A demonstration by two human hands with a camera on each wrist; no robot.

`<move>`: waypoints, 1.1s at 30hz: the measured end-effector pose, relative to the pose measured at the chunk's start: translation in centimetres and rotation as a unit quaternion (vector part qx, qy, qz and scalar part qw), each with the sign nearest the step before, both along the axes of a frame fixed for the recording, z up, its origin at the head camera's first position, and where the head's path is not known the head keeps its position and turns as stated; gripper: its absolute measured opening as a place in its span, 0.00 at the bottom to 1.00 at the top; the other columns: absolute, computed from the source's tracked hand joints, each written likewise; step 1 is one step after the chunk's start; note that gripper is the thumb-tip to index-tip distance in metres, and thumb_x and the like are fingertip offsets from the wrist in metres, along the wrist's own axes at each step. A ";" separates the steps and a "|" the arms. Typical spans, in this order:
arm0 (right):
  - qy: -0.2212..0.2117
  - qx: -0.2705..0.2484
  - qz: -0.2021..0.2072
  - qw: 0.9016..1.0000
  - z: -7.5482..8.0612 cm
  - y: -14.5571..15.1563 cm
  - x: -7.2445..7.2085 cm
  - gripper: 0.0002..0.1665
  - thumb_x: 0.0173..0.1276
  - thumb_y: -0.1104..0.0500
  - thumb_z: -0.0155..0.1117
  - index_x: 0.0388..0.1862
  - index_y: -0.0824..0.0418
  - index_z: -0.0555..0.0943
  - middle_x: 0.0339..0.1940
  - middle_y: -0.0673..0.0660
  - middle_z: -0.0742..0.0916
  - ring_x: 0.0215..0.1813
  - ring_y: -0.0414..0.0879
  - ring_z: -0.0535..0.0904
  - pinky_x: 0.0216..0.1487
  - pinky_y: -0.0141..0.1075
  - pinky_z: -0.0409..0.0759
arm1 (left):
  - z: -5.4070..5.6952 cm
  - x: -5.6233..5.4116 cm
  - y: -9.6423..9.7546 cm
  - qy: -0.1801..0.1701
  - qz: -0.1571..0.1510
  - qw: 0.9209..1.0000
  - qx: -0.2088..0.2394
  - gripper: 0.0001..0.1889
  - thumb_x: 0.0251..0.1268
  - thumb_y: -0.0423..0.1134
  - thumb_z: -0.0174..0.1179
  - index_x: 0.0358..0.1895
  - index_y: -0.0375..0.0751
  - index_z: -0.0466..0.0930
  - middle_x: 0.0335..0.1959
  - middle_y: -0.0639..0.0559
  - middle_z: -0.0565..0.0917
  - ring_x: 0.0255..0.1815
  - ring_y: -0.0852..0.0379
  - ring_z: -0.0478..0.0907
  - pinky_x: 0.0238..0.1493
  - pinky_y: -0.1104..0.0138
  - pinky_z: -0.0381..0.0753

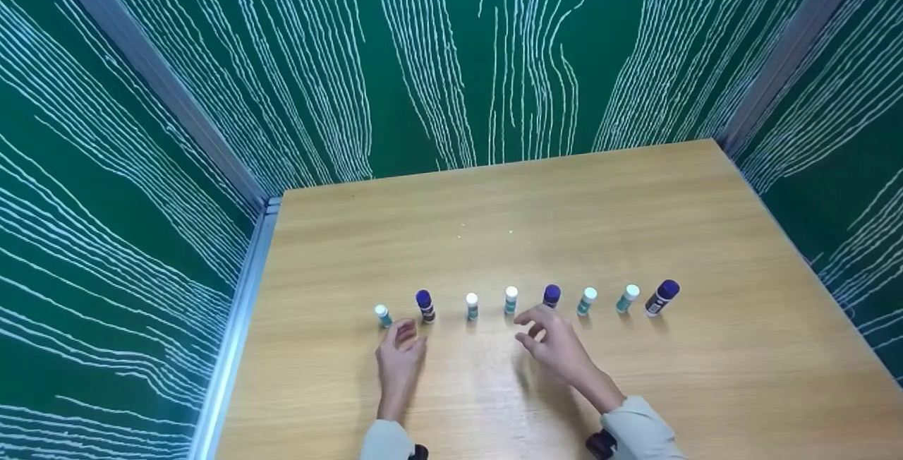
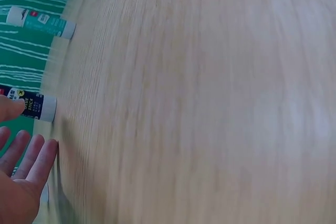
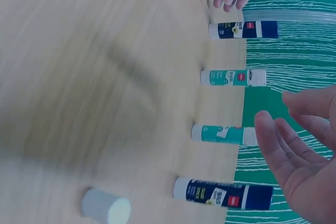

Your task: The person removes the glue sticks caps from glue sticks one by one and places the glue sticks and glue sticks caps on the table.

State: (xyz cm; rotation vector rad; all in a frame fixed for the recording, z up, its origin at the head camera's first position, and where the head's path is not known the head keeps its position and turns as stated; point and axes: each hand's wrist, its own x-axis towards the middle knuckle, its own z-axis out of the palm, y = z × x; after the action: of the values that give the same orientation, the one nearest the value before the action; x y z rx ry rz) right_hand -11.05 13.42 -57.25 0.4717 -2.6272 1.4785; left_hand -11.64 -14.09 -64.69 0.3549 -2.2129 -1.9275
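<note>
A row of upright glue sticks crosses the table, some teal with white caps, some dark blue with blue caps. At the left end, my left hand (image 1: 401,365) is just in front of a small teal glue stick (image 1: 383,315) and a dark blue glue stick (image 1: 426,306), fingers loosely bent around nothing. My right hand (image 1: 557,343) hovers before another dark blue glue stick (image 1: 552,295), partly covering it; its thumb and fingers are apart and hold nothing. Between the hands stand two teal glue sticks (image 1: 472,306) (image 1: 511,300).
Right of the right hand stand two teal glue sticks (image 1: 586,301) (image 1: 627,298) and a larger dark blue one (image 1: 662,298). Green panels (image 1: 416,58) with wavy white lines border the wooden table (image 1: 494,220). A pale cylinder (image 3: 106,206) shows low in the right wrist view.
</note>
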 end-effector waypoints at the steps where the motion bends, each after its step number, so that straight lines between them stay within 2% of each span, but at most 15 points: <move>1: 0.001 -0.003 0.002 1.000 0.0 -0.2 -0.2 0.12 0.55 0.73 0.68 0.38 0.65 0.81 0.38 0.58 0.83 0.33 0.47 0.80 0.30 0.31 0.81 | 0.0 -0.1 0.1 -0.005 0.002 1.000 -0.001 0.19 0.54 0.25 0.65 0.51 0.30 0.75 0.49 0.36 0.79 0.52 0.40 0.76 0.51 0.61 0.81; 8: 0.019 -0.016 0.016 1.000 0.4 -1.6 -1.2 0.12 0.55 0.73 0.68 0.37 0.63 0.81 0.36 0.57 0.83 0.31 0.47 0.81 0.28 0.30 0.81 | 0.2 -0.7 0.6 -0.030 0.013 0.999 0.002 0.20 0.51 0.23 0.63 0.51 0.34 0.76 0.49 0.40 0.80 0.52 0.44 0.76 0.52 0.59 0.80; 13: 0.030 -0.010 0.019 0.999 0.6 -2.5 -1.9 0.13 0.53 0.73 0.69 0.37 0.62 0.82 0.35 0.54 0.82 0.30 0.44 0.81 0.30 0.30 0.82 | 0.4 -1.2 0.9 -0.034 0.024 0.999 -0.007 0.19 0.53 0.26 0.65 0.51 0.35 0.77 0.48 0.42 0.80 0.52 0.46 0.76 0.52 0.59 0.79; 18: 0.034 0.002 0.017 0.999 0.7 -3.3 -2.4 0.13 0.53 0.72 0.70 0.37 0.62 0.82 0.34 0.53 0.82 0.30 0.44 0.80 0.28 0.29 0.80 | 0.5 -1.3 1.0 -0.029 0.026 0.999 -0.010 0.18 0.53 0.30 0.67 0.49 0.36 0.78 0.47 0.42 0.81 0.50 0.46 0.77 0.52 0.59 0.80; 22: 0.036 0.001 0.022 0.999 0.8 -4.0 -2.8 0.13 0.53 0.73 0.69 0.38 0.65 0.82 0.35 0.58 0.83 0.29 0.46 0.81 0.29 0.33 0.82 | 0.4 -1.5 0.9 -0.019 0.019 1.000 -0.010 0.19 0.53 0.30 0.68 0.50 0.36 0.77 0.47 0.40 0.81 0.50 0.44 0.77 0.51 0.58 0.80; 25: 0.031 -0.002 0.029 0.999 1.0 -4.6 -3.1 0.13 0.53 0.73 0.69 0.39 0.66 0.82 0.35 0.59 0.83 0.30 0.46 0.80 0.30 0.34 0.82 | 0.2 -1.7 0.8 0.002 0.017 1.000 -0.018 0.19 0.52 0.30 0.69 0.48 0.35 0.78 0.45 0.40 0.81 0.48 0.44 0.78 0.49 0.60 0.81; 26: 0.028 -0.003 0.030 0.999 1.0 -4.8 -3.2 0.12 0.53 0.73 0.69 0.38 0.66 0.82 0.35 0.59 0.83 0.30 0.46 0.80 0.30 0.34 0.82 | 0.5 -1.7 0.9 0.006 0.017 1.000 -0.018 0.19 0.52 0.30 0.69 0.48 0.33 0.77 0.44 0.38 0.81 0.48 0.43 0.78 0.49 0.60 0.82; 29: 0.028 -0.009 0.033 0.999 1.1 -5.4 -3.5 0.12 0.53 0.74 0.68 0.38 0.67 0.82 0.35 0.59 0.83 0.29 0.47 0.80 0.30 0.31 0.81 | 0.3 -2.0 0.8 0.018 0.020 0.999 -0.017 0.19 0.50 0.31 0.70 0.47 0.33 0.78 0.42 0.38 0.82 0.46 0.43 0.79 0.47 0.62 0.82; 32: 0.034 -0.021 0.036 0.999 0.9 -6.0 -3.9 0.12 0.52 0.75 0.67 0.36 0.69 0.81 0.34 0.61 0.83 0.28 0.48 0.80 0.29 0.31 0.81 | 0.1 -2.2 0.8 0.015 0.021 1.000 -0.011 0.19 0.50 0.31 0.71 0.47 0.33 0.78 0.42 0.37 0.82 0.46 0.43 0.80 0.46 0.62 0.82; 33: 0.037 -0.024 0.038 0.998 0.9 -6.2 -4.0 0.11 0.52 0.75 0.67 0.36 0.69 0.81 0.34 0.62 0.83 0.28 0.48 0.81 0.30 0.31 0.81 | -0.3 -2.3 0.7 0.012 0.021 1.000 -0.012 0.19 0.50 0.32 0.71 0.46 0.34 0.78 0.41 0.39 0.82 0.45 0.45 0.80 0.46 0.63 0.82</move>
State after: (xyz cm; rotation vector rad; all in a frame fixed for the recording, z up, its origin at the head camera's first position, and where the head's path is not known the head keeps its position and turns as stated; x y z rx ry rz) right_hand -15.09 7.23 -56.38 0.6149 -2.5376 1.5110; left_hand -13.96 -13.35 -64.95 0.3690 -2.1933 -1.8720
